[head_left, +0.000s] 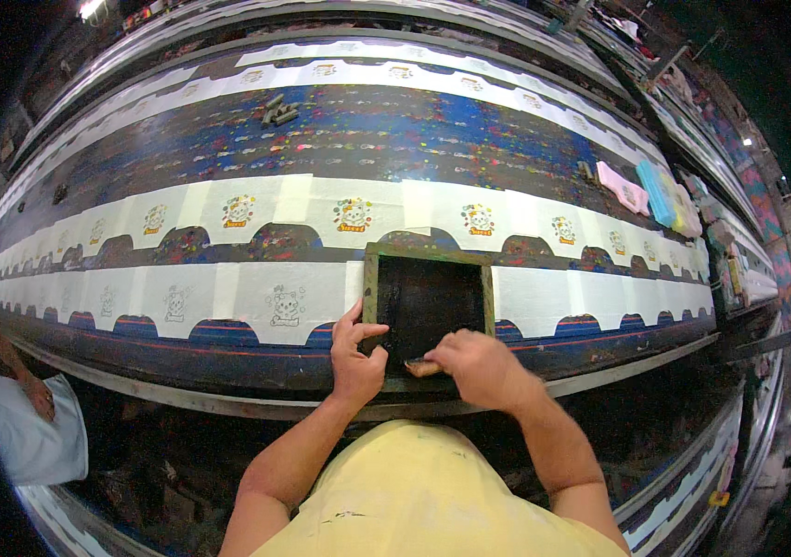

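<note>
A screen-printing frame [426, 249] with a dark mesh lies over the near row of white cut fabric pieces [544, 297]. My left hand [358, 353] grips the frame's left edge with bent fingers. My right hand [479, 367] holds a squeegee [421, 367] with a wooden handle at the lower inside of the frame. Fabric pieces to the left carry black line prints of a cartoon animal [285, 305]; the row behind shows colored cartoon prints [352, 213].
The long paint-spattered table [395, 139] bears more fabric rows, dark blocks [279, 111] and pink [623, 186] and blue [652, 195] stacks at the right. At the lower left are another person's hand [41, 397] and light clothing [38, 432]. Other long tables run behind and alongside.
</note>
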A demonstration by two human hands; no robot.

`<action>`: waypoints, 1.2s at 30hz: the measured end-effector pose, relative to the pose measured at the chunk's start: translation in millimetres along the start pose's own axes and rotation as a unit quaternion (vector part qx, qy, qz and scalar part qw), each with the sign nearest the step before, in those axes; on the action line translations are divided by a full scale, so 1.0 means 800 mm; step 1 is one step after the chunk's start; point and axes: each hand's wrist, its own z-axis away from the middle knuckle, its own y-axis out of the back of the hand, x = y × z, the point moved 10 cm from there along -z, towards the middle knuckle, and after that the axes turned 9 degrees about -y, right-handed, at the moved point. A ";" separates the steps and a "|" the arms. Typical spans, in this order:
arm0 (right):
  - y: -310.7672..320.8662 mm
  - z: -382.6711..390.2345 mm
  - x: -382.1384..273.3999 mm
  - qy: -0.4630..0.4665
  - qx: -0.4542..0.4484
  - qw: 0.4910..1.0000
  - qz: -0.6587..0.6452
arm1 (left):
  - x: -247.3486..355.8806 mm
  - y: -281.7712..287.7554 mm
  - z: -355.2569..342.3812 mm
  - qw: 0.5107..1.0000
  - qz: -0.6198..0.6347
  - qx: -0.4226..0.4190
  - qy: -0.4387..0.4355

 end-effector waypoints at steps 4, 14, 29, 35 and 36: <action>0.028 -0.057 0.036 -0.038 -0.029 0.998 -0.030 | -0.007 0.000 0.002 1.000 0.012 -0.009 0.010; 0.045 -0.106 0.090 -0.056 0.192 0.980 -0.009 | -0.010 0.008 -0.018 0.996 0.041 -0.075 0.025; -0.034 0.031 -0.019 -0.038 0.174 0.984 0.024 | -0.015 0.003 -0.012 0.996 0.047 -0.060 0.051; -0.049 0.052 -0.009 -0.053 0.129 0.989 -0.057 | -0.006 -0.002 -0.005 0.999 0.015 -0.031 0.031; -0.050 0.057 -0.007 -0.053 0.126 0.988 -0.077 | 0.000 -0.001 -0.004 0.999 -0.018 -0.037 0.003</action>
